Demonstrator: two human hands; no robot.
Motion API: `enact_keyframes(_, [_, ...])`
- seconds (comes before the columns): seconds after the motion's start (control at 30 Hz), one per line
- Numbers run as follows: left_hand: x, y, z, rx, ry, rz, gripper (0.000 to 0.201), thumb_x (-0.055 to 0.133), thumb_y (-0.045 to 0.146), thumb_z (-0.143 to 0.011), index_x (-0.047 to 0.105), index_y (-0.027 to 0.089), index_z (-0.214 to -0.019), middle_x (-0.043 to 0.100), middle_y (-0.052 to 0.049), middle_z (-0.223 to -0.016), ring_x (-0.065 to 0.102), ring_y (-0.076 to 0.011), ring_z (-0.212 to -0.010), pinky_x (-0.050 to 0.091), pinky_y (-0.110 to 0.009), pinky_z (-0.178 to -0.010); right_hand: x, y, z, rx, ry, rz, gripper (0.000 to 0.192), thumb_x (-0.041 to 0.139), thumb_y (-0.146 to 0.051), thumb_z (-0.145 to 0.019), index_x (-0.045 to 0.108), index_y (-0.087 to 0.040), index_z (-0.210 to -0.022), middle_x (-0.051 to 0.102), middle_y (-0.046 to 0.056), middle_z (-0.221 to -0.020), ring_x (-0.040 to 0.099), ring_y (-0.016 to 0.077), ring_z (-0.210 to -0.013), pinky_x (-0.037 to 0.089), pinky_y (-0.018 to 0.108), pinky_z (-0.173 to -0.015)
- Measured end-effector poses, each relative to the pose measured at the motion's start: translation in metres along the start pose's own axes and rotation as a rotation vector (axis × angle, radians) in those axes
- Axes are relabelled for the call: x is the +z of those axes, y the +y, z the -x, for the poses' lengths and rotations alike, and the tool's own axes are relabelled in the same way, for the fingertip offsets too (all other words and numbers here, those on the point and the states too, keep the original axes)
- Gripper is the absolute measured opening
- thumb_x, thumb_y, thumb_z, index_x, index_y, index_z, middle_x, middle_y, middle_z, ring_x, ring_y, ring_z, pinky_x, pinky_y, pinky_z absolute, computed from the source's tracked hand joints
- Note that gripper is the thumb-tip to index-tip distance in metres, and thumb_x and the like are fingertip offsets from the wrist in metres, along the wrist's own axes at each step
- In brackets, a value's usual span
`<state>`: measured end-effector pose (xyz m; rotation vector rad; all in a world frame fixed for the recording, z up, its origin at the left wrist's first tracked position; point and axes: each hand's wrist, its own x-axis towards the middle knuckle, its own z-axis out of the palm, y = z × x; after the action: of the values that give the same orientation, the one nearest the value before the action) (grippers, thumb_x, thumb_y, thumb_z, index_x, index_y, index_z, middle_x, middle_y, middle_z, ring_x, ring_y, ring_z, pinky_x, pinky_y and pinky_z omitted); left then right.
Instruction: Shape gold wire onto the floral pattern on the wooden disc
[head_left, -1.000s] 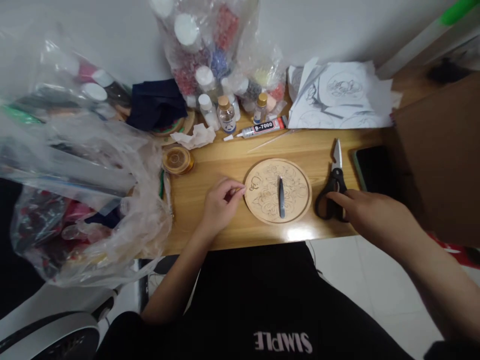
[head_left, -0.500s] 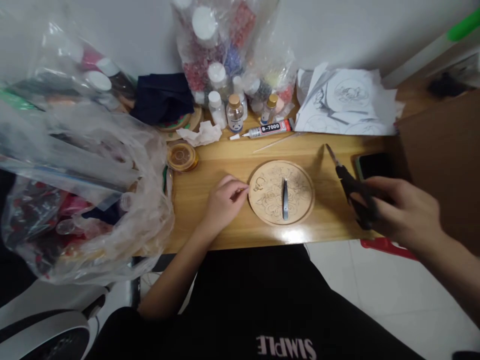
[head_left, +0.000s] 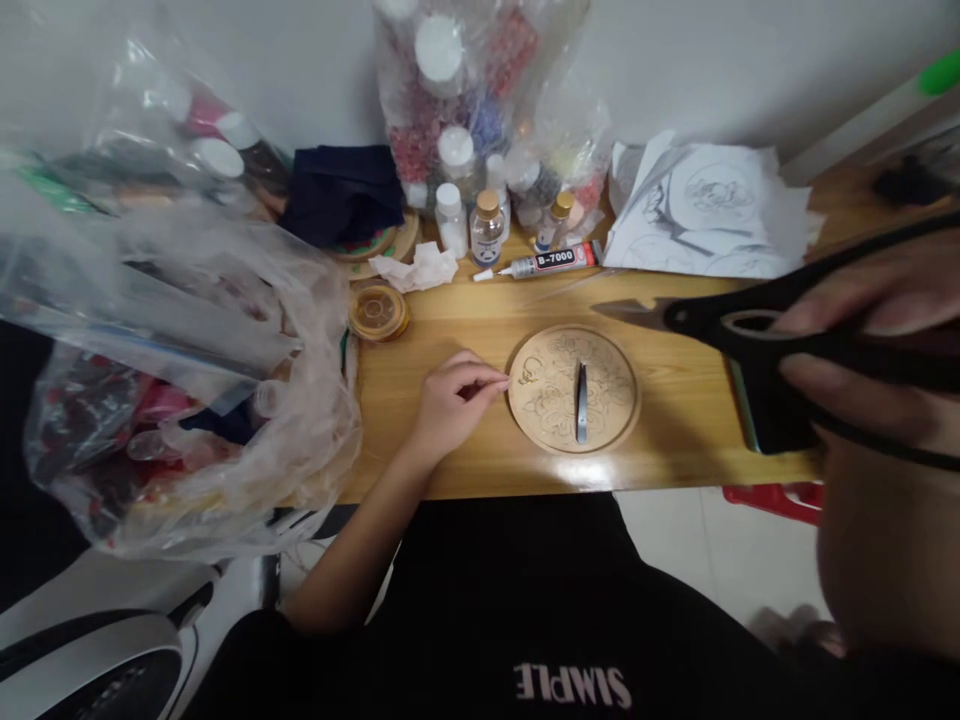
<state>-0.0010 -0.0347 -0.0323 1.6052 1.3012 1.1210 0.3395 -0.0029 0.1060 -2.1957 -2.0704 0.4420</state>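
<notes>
My right hand is raised close to the camera at the right, gripping black-handled scissors whose pointed blades face left and look closed. At the left edge of a round wooden disc, my left hand has thumb and forefinger pinched together. What sits in that pinch, if anything, is too small to make out. Line drawings of flowers cover the disc, and a small curled gold-brown outline lies at its upper left. Dark tweezers rest across the drawing.
Behind the disc lie a B-7000 glue tube, small bottles and paper drawings. A spool of golden wire or thread is at left, beside a bulky plastic bag. A dark phone lies under my right hand.
My right hand has lifted the scissors up towards the camera, and their blades have turned to point left. My left hand keeps its pinch at the disc's edge. The view has shifted slightly.
</notes>
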Motion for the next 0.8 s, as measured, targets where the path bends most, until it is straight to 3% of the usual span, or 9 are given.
enact_keyframes(0.07, [-0.003,0.0,-0.001,0.009,-0.014,0.023,0.006,0.071,0.017,-0.081,0.073,0.02,-0.076,0.064,0.001,-0.072,0.056,-0.0089,-0.063,0.044,-0.02,-0.054,0.013,-0.038,-0.018,-0.222,-0.016,-0.216,0.064,0.061,-0.08,-0.058,0.062,-0.023,-0.085,0.065,0.008,-0.086,0.066,0.0201,-0.08,0.049,0.038,-0.065])
enact_keyframes(0.13, [-0.005,-0.001,-0.002,0.01,-0.028,0.04,0.006,0.071,0.016,-0.08,0.073,0.02,-0.076,0.063,0.001,-0.072,0.056,-0.0087,-0.063,0.044,-0.02,-0.055,0.018,-0.071,-0.027,-0.414,0.056,-0.481,0.066,0.05,-0.087,-0.062,0.058,-0.024,-0.079,0.06,0.005,-0.073,0.062,0.0175,-0.069,0.049,0.036,-0.061])
enact_keyframes(0.17, [-0.006,-0.001,-0.002,0.008,-0.034,0.046,0.006,0.071,0.016,-0.08,0.073,0.02,-0.076,0.063,0.001,-0.073,0.056,-0.0087,-0.063,0.044,-0.02,-0.055,0.018,-0.085,-0.029,-0.407,0.123,-0.521,0.072,0.031,-0.09,-0.069,0.058,-0.023,-0.075,0.056,0.005,-0.069,0.06,0.0167,-0.065,0.049,0.036,-0.06])
enact_keyframes(0.23, [-0.007,0.0,-0.003,-0.002,-0.046,0.054,0.007,0.071,0.015,-0.081,0.072,0.02,-0.076,0.062,0.0,-0.073,0.056,-0.0088,-0.063,0.044,-0.02,-0.055,0.015,-0.109,-0.031,-0.266,-0.015,-0.342,0.076,0.013,-0.08,-0.083,0.06,-0.021,-0.068,0.054,0.004,-0.063,0.058,0.0137,-0.059,0.046,0.033,-0.058])
enact_keyframes(0.3, [-0.008,0.0,-0.004,-0.012,-0.06,0.061,0.007,0.07,0.015,-0.081,0.072,0.02,-0.076,0.062,0.0,-0.074,0.056,-0.009,-0.063,0.044,-0.02,-0.055,0.012,-0.124,-0.035,-0.195,-0.254,-0.167,0.074,0.016,-0.072,-0.089,0.063,-0.019,-0.066,0.056,0.002,-0.063,0.057,0.0108,-0.056,0.044,0.031,-0.058])
enact_keyframes(0.33, [-0.008,0.0,-0.004,-0.013,-0.068,0.065,0.008,0.069,0.015,-0.082,0.071,0.02,-0.076,0.062,0.0,-0.074,0.056,-0.009,-0.064,0.044,-0.02,-0.056,0.011,-0.129,-0.038,-0.207,-0.31,-0.125,0.073,0.017,-0.069,-0.091,0.065,-0.018,-0.068,0.058,0.001,-0.065,0.057,0.0102,-0.057,0.044,0.031,-0.059])
enact_keyframes(0.53, [-0.008,0.0,-0.006,0.0,-0.106,0.071,0.008,0.067,0.017,-0.084,0.07,0.02,-0.077,0.062,0.0,-0.075,0.057,-0.0098,-0.066,0.046,-0.021,-0.059,0.022,-0.127,-0.053,-0.323,-0.361,-0.196,0.083,0.0,-0.059,-0.092,0.068,-0.014,-0.078,0.059,-0.002,-0.071,0.058,0.0088,-0.062,0.042,0.033,-0.057])
enact_keyframes(0.67, [-0.009,0.001,-0.006,-0.002,-0.132,0.054,0.008,0.066,0.017,-0.085,0.069,0.02,-0.078,0.062,0.0,-0.077,0.059,-0.0105,-0.069,0.048,-0.022,-0.062,0.026,-0.129,-0.051,-0.24,-0.391,-0.218,0.074,0.015,-0.063,-0.092,0.065,-0.012,-0.072,0.061,-0.002,-0.068,0.057,0.0073,-0.061,0.043,0.029,-0.06])
enact_keyframes(0.8, [-0.009,0.002,-0.006,0.019,-0.143,0.059,0.008,0.065,0.014,-0.085,0.068,0.019,-0.079,0.062,0.0,-0.078,0.059,-0.0101,-0.071,0.048,-0.022,-0.064,0.03,-0.127,-0.051,-0.346,-0.383,-0.11,0.075,0.014,-0.062,-0.092,0.066,-0.011,-0.077,0.065,-0.001,-0.076,0.059,0.0069,-0.066,0.042,0.027,-0.059])
